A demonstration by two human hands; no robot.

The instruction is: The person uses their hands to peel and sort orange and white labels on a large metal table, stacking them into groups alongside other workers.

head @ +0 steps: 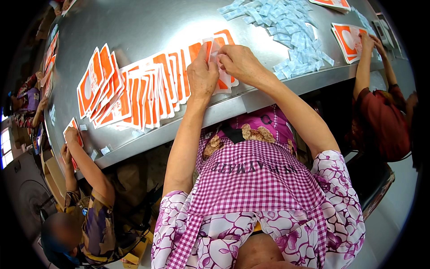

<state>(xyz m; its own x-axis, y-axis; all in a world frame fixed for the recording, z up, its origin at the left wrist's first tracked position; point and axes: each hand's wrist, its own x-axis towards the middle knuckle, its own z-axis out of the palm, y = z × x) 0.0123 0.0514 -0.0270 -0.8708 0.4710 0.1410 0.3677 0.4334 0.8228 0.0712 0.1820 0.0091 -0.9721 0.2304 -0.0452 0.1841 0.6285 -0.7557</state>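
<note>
An orange-and-white printed bag (224, 82) with a translucent part lies under both my hands at the table's near edge. My left hand (203, 75) holds its left side, index finger pointing away from me. At its upper right, my right hand (240, 62) pinches a whitish, see-through edge between thumb and fingers; whether a small packet is in those fingertips I cannot tell. More orange-and-white bags (178, 75) lie overlapped in a row left of my left hand. Beyond my right hand spreads a heap of small pale-blue packets (295, 40).
A fanned stack of bags (99, 80) rests at the row's left end. The steel table (111, 27) has a raised near rim (221, 112). Co-workers' hands handle bags at left (71, 136) and right (367, 42). A few loose packets (105, 150) lie near the left corner.
</note>
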